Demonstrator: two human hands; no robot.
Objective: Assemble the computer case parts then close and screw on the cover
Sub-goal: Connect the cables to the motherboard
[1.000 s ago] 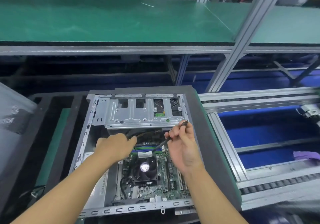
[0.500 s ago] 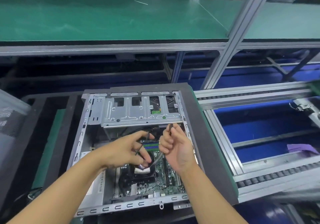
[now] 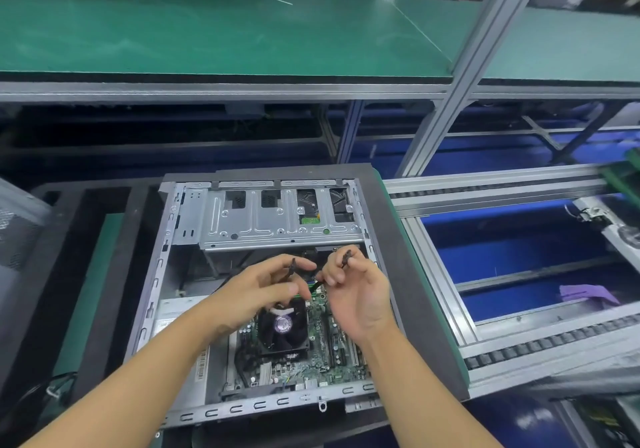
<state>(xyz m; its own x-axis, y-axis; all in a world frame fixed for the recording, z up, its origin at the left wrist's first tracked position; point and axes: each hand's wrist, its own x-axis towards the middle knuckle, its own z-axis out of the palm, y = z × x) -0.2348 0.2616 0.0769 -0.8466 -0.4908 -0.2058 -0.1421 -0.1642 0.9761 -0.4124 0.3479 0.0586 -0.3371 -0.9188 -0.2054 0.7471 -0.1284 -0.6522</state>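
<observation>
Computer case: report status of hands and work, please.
Left hand and right hand each pinch the thin black cable over the motherboard. Computer case lies open. Nothing blocks the hands.

No legible text; barcode label (image 3: 202,366) on computer case (image 3: 162,264) too blurred.

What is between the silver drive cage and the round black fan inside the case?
In the head view, the left hand and right hand sit there, each pinching a black cable.
</observation>
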